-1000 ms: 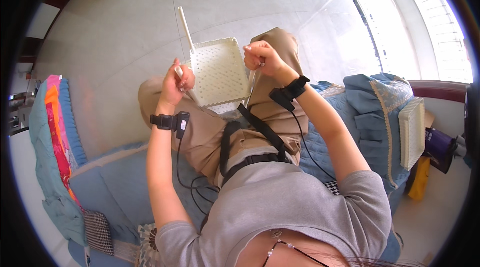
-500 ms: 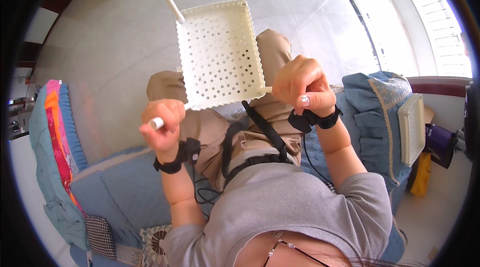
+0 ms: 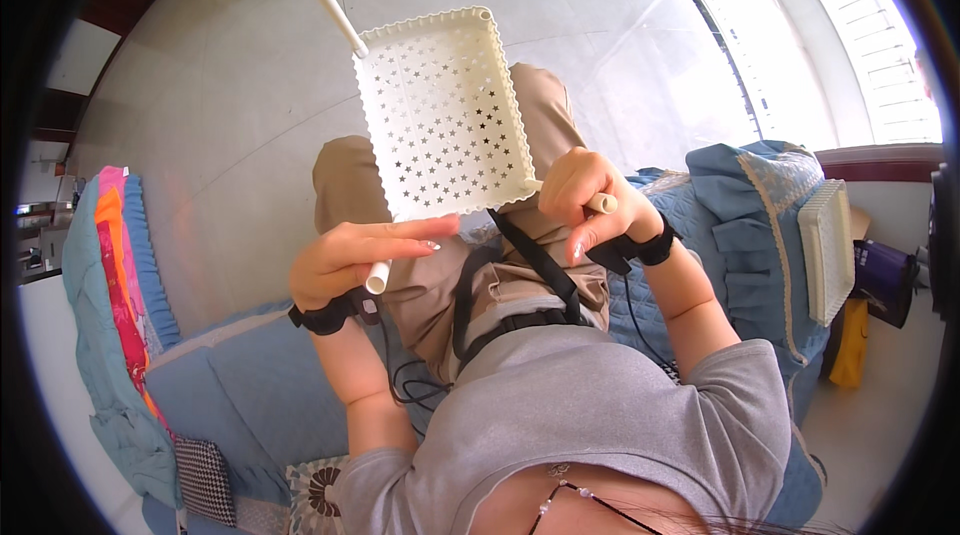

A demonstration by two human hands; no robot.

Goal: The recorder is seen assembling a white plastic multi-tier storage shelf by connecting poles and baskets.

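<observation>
A white plastic basket shelf point(image 3: 440, 197), scalloped at the rim and pierced with star-shaped holes, is tilted over my knees. One white tube point(image 3: 328, 3) sticks out from its far left corner. The far right corner shows a round socket. Beside the near left corner, my left hand point(image 3: 345, 253) has its fingers stretched out over a second tube point(image 3: 378, 278), whose end shows below them. My right hand point(image 3: 580, 190) is closed around a third tube point(image 3: 602, 203) at the near right corner, with the thumb held apart.
I sit on a blue quilted sofa point(image 3: 270, 365). Another white basket shelf point(image 3: 828, 253) stands at its right arm, near a dark purple box point(image 3: 882, 280). Folded bedding point(image 3: 105, 335) hangs at the left. A black cable point(image 3: 640, 320) runs near my right arm.
My left hand has loosened from its wrapped grip and straightened its fingers toward the right. My right hand has moved slightly left and nearer, and its tube end now shows.
</observation>
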